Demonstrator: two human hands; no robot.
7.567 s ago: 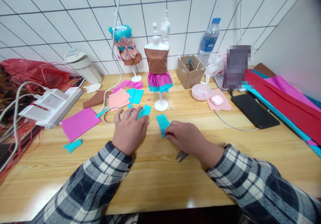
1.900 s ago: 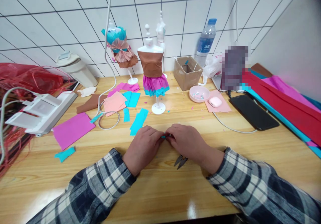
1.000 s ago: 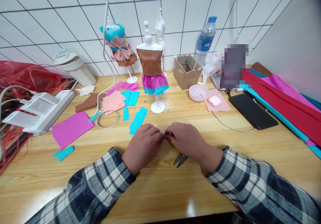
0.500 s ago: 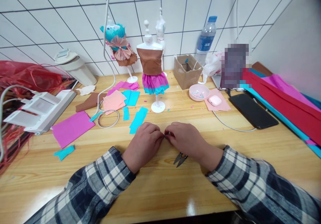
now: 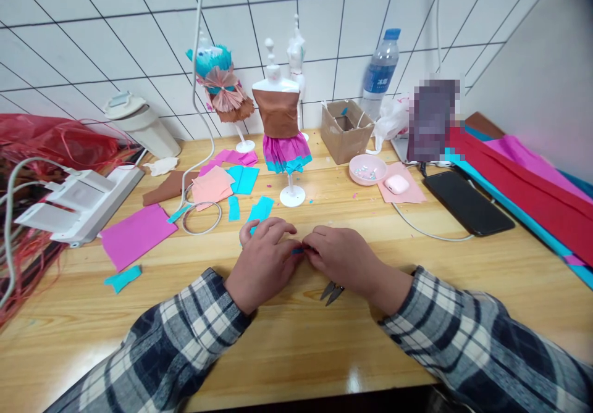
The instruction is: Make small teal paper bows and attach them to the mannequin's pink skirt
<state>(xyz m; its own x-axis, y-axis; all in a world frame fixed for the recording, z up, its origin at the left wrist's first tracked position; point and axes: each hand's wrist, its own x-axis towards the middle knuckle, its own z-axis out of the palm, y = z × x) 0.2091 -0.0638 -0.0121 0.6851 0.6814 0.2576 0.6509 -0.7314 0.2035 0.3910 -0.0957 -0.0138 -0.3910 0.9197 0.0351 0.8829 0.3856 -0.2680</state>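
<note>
- Our left hand [image 5: 264, 265] has shifted compared with half a second ago: fingers lifted and fanned out, now covering the lower end of the blue pieces [image 5: 262, 208]. Our right hand [image 5: 349, 262] has barely budged.
- Biggest thing we've got is the wooden table [image 5: 278, 345]. We're working over its near middle, and we'd call the step in hand shaping a small blue strip [image 5: 297, 250], maybe folding or twisting it.
- Next down, the dress form [image 5: 280, 113] in brown top and pink skirt with a blue hem, upright behind our hands and out of their way.
- Hands: right one has its fingertips bunched, pinching the strip. Left is partly spread, thumb side by the strip; we can't tell if it's actually gripping.
- Black phone [image 5: 469, 204] off to the right, magenta sheet [image 5: 138, 235] off to the left, cardboard box [image 5: 347, 132] at the back. None of them block us.
- Pink bowl [image 5: 367, 180] sits near the box.
- Snips [image 5: 334, 296] poke out just below the right hand, handles hidden, so probably the likeliest thing to bump.
- Smallest is that strip, between the two hands and mostly hidden by fingers. We reckon the next move calls for left fingertips on it, gently, since thin stuff probably creases easily.
</note>
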